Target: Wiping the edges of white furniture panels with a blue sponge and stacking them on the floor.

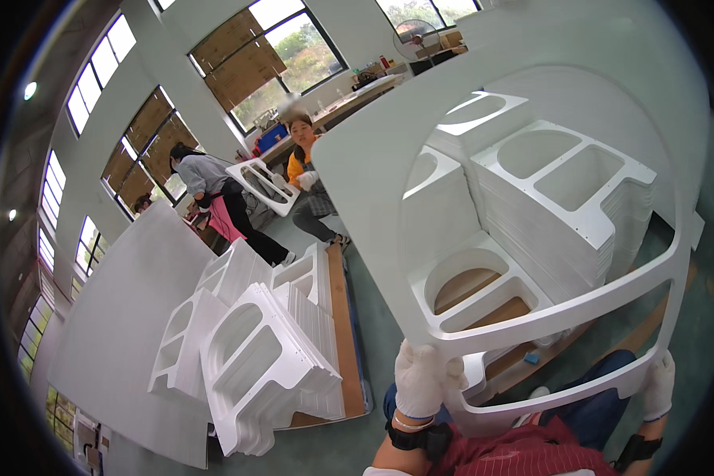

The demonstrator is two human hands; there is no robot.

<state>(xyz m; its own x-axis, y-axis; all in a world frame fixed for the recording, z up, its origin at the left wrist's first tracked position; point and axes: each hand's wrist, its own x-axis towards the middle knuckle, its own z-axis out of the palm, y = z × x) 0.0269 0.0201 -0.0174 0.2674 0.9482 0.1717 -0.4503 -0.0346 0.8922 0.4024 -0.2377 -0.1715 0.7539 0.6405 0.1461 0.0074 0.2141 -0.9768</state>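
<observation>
A large white panel (551,316) is tilted up in front of me, with a big arched opening and a lower slot-like opening cut through it. My left hand (419,381), in a white glove, grips its lower left corner. On the opposite lower corner, my right hand (658,386), also gloved, closes round the edge; its fingers are partly hidden. Through the arched opening shows a tall stack of similar white panels (567,194). Beneath it, another white panel piece (484,293) lies on brown board.
Stacked white panels (270,361) stand on a pallet (347,349) at left, beside a big grey-white sheet (127,309). One person (313,190) handles a white panel; another person (214,186) bends over behind. A workbench (341,107) runs below the windows.
</observation>
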